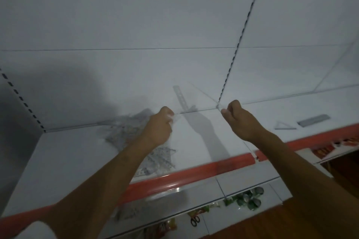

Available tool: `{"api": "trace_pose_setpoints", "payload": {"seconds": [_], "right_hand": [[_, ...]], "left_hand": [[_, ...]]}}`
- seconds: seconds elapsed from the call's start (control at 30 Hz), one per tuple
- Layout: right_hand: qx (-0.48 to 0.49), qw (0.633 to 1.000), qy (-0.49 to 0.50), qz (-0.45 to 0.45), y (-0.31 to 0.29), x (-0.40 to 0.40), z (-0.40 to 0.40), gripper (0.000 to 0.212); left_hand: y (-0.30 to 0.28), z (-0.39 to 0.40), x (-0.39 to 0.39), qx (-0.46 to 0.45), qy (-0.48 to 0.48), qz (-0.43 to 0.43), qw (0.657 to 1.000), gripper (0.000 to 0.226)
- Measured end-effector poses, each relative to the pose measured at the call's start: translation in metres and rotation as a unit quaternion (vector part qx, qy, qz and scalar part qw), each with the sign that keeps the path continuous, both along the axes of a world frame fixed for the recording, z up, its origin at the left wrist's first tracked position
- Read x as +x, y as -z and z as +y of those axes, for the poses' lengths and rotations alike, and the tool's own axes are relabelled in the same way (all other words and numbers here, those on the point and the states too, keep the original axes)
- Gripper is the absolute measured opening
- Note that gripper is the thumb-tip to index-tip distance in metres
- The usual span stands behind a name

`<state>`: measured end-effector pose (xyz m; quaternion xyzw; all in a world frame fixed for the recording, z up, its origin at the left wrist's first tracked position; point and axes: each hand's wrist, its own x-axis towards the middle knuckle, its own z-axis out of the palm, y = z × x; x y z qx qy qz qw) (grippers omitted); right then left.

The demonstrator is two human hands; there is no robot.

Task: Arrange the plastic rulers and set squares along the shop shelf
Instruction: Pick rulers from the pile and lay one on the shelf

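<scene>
A heap of clear plastic rulers and set squares (136,141) lies on the white shelf (64,159) with a red front strip. My left hand (158,127) is over the heap's far end, closed on a clear plastic piece (171,117) at its fingertips. My right hand (238,119) is closed near the back of the shelf and seems to pinch a clear ruler (206,94) that points up and left. That ruler is almost invisible, but its grey shadow (180,98) shows on the back wall. Further right on the shelf lie a small set square (285,125) and a grey ruler stack (313,120).
A clear divider (246,144) crosses the shelf under my right wrist, clipped to the red strip. A slotted upright (236,48) runs up the back wall, another one (23,103) at the left. The lower shelf holds scissors (195,221) and green packets (247,199).
</scene>
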<state>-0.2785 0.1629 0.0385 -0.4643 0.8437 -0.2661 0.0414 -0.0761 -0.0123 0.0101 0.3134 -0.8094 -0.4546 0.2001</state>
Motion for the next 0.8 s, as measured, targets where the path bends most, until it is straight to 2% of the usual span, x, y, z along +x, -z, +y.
{"api": "trace_pose_setpoints", "payload": {"seconds": [0.13,0.27,0.37,0.47,0.63,0.8], "right_hand": [[-0.018,0.998,0.055,0.022,-0.002,-0.025,0.056,0.029],[-0.023,0.995,0.089,0.041,-0.001,-0.060,0.122,0.035],[-0.004,0.992,0.112,0.053,-0.002,-0.091,0.177,0.026],[-0.010,0.986,0.165,0.026,-0.001,-0.120,0.230,0.019],[-0.044,0.971,0.228,-0.058,0.006,-0.151,0.301,0.024],[-0.044,0.957,0.279,-0.065,0.013,-0.183,0.346,0.022]], "left_hand": [[-0.002,0.045,-0.049,-0.009,0.083,-0.019,0.996,0.037],[-0.009,0.094,-0.106,-0.065,0.110,-0.021,0.992,0.016],[-0.019,0.138,-0.156,-0.082,0.133,-0.013,0.988,0.017],[-0.025,0.190,-0.208,-0.091,0.160,-0.006,0.983,0.021],[-0.017,0.281,-0.278,-0.082,0.253,0.002,0.964,0.022],[-0.021,0.353,-0.348,-0.117,0.346,-0.009,0.931,0.025]]}}
